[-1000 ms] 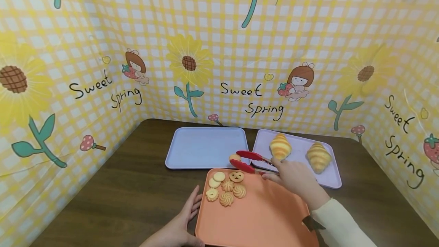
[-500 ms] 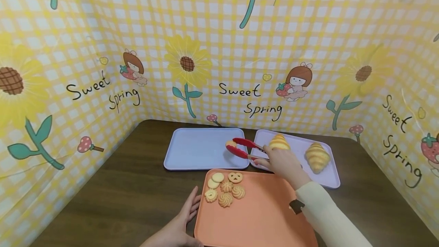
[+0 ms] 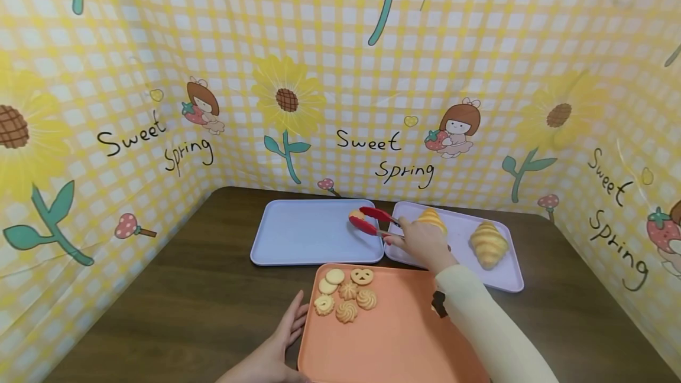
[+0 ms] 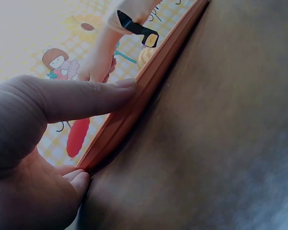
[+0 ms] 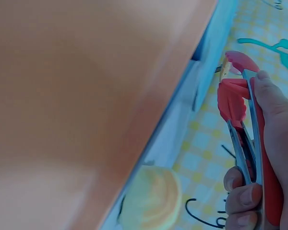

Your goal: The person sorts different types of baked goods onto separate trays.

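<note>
My right hand (image 3: 428,244) grips a pair of red-tipped tongs (image 3: 367,226). Between the tong tips is a small round cookie (image 3: 356,216), over the right part of the blue tray (image 3: 303,235). The right wrist view shows the fingers curled around the handles of the tongs (image 5: 232,103), with the cookie (image 5: 224,70) seen edge-on. My left hand (image 3: 273,347) rests at the near left corner of the orange tray (image 3: 393,341), fingers straight along its side. In the left wrist view its thumb (image 4: 93,99) lies along the tray's rim (image 4: 149,81).
Several cookies (image 3: 347,291) lie grouped in the far left corner of the orange tray. Behind my right hand, a lilac tray (image 3: 463,223) bears two croissants; one croissant (image 3: 488,245) shows whole, the other (image 3: 432,217) partly hidden. A patterned cloth (image 3: 330,87) stands around the dark table (image 3: 175,288).
My right hand has carried the tongs and cookie away from me and leftward, from the blue tray's near right corner to over its right part. My left hand has stayed at the orange tray.
</note>
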Tool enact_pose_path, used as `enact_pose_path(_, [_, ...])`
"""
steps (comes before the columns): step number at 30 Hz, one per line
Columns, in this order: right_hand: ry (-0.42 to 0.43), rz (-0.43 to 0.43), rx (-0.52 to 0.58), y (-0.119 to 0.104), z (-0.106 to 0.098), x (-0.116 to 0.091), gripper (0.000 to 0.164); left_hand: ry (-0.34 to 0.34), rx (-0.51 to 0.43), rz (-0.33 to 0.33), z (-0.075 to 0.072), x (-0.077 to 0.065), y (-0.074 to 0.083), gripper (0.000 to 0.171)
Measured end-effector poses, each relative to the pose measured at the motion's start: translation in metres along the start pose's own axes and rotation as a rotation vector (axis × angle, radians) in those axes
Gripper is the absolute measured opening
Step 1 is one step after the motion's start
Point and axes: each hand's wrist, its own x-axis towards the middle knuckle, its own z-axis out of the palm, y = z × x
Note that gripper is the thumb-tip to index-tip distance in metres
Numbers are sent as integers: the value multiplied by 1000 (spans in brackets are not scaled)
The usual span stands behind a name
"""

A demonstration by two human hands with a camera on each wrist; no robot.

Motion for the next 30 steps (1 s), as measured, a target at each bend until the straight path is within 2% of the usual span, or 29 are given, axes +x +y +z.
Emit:
enact_pose_path(4, [-29,47,1,-5,5,10,56,5,4,9,0,-1,-1,130])
enact_pose_path(11, [-22,111,23,-11,12,24,62,26,-41,-56,2,1,2,133])
enact_pose_path(15, [-45,144,15,-12,17,28,65,31,-49,-68,3,1,3,133])
enact_pose_path(24, [-68,187,25,-18,23,34,61,21,-41,-49,2,1,1,133])
enact_pose_path(30, [-75,185,22,-20,25,35,61,20,-47,-55,1,1,0,133])
